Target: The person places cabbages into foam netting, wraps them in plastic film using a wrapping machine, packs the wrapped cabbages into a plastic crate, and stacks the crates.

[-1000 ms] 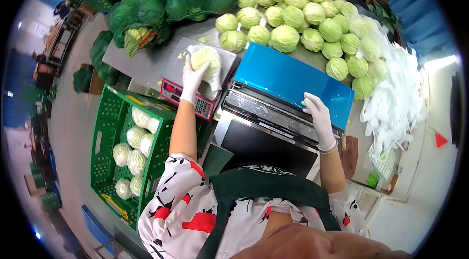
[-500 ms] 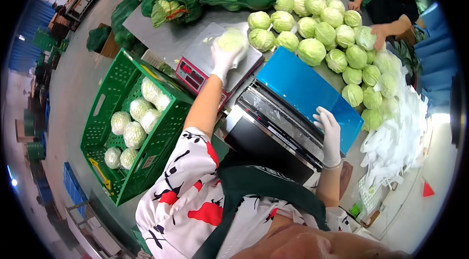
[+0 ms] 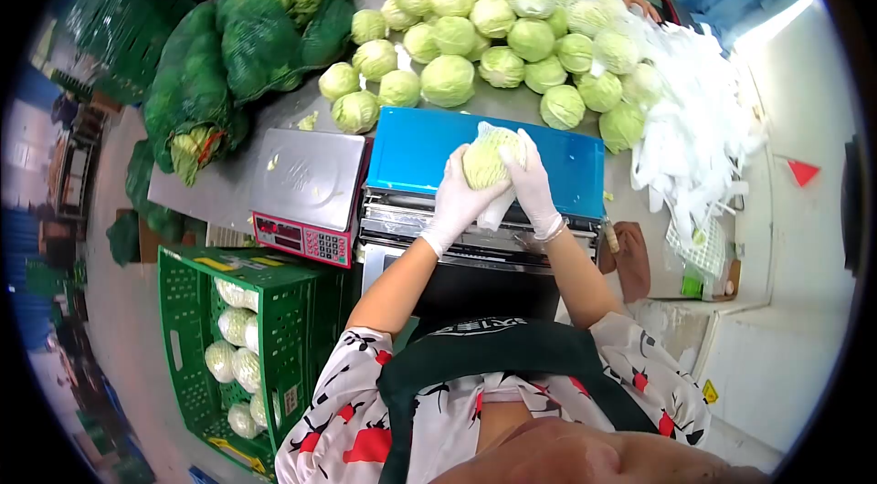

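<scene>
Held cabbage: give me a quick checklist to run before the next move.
1. Left hand grip on the cabbage: ok, holding one side.
2. Right hand grip: ok, on the opposite side.
3. White wrap closed all round: cannot tell, the hands hide part of it.
4. Scale plate free of scraps: not ok, a small pale scrap lies on it.
5. Scale display readable: cannot tell, figures too small.
6. Co-worker's hand apart from yours: ok, over by the far side of the cabbage pile.
</scene>
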Demonstrator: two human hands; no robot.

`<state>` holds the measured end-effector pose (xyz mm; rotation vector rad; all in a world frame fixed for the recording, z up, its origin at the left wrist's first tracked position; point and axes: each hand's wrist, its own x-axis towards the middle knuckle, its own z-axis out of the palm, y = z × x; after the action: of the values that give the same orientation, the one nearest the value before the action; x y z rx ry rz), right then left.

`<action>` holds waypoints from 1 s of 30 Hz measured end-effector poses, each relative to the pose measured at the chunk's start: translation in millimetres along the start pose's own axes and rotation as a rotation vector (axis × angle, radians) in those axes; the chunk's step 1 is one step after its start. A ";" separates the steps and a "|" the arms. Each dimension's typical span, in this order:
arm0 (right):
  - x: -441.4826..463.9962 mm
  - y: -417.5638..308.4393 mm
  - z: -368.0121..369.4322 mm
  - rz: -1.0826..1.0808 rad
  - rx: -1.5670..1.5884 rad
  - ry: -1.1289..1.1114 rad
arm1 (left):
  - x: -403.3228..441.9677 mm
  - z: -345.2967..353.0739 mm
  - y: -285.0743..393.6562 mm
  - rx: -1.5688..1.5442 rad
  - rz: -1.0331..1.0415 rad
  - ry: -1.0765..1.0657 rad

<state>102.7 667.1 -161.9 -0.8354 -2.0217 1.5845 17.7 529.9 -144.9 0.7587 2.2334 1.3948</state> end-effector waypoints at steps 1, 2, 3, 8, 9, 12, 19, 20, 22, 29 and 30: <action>-1.4 2.7 -6.4 -0.014 -0.003 0.001 | 1.4 -1.5 -3.6 0.073 0.073 -0.019; -3.2 5.7 -11.5 -0.026 -0.005 -0.002 | 5.9 -8.5 -13.7 0.146 0.144 -0.036; -8.3 8.8 -15.5 -0.030 -0.007 -0.008 | 6.4 -16.5 -22.0 0.219 0.207 -0.057; -71.9 -2.6 -58.8 -0.207 -0.527 0.382 | -34.6 -102.8 -50.4 0.594 0.292 0.322; -94.5 -0.6 -71.1 -0.254 -0.687 0.472 | -47.0 -114.6 -56.5 0.852 0.260 0.314; -144.4 41.4 -75.0 0.041 -1.157 0.502 | -70.1 -106.9 -100.9 0.905 0.179 0.170; -141.7 55.6 -64.5 -0.003 -0.643 0.321 | -64.8 -91.3 -108.9 0.017 -0.052 0.039; -146.7 48.2 -76.0 0.002 -0.227 0.254 | -69.9 -104.5 -96.6 -0.116 0.080 -0.099; -172.2 -32.8 -101.6 0.225 0.027 -0.022 | -86.7 -143.3 -56.9 -0.115 0.016 -0.385; -131.9 -121.1 -168.6 -0.202 0.291 -0.384 | -58.8 -181.5 51.9 -0.461 0.101 -0.656; -111.2 -126.3 -158.1 -0.118 0.158 -0.249 | -35.0 -165.3 56.4 -0.237 0.280 -0.527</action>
<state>264.0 681.1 2.7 -0.4710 -2.0350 1.8268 -39.5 413.9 -22.3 1.2208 1.5752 1.3496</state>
